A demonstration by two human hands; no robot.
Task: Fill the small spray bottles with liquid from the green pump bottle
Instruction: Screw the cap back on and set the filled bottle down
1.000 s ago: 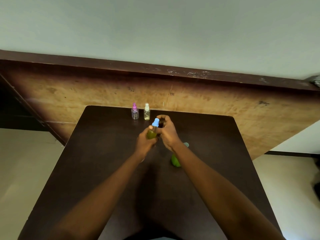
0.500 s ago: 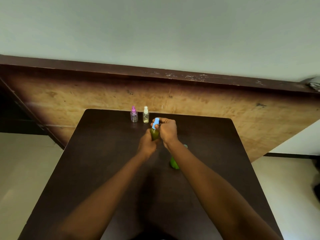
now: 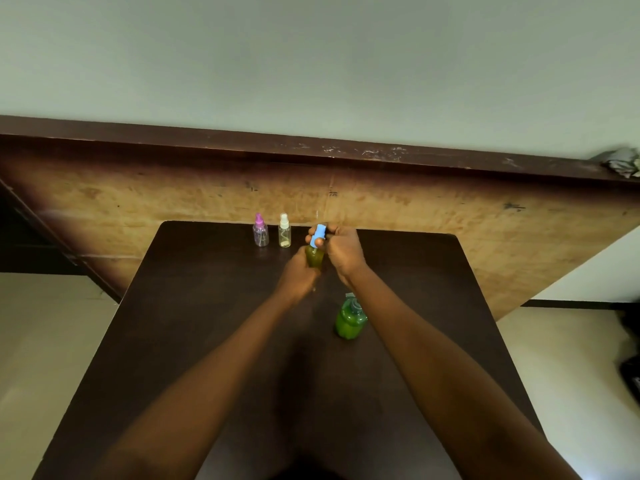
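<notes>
Bottle (image 3: 314,257) near upright, blue cap (image 3: 318,235) up

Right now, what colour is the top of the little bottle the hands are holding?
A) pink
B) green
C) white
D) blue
D: the left hand grips the small bottle while the right hand pinches its blue cap; the pink-topped bottle and the white-topped bottle stand apart behind.
</notes>
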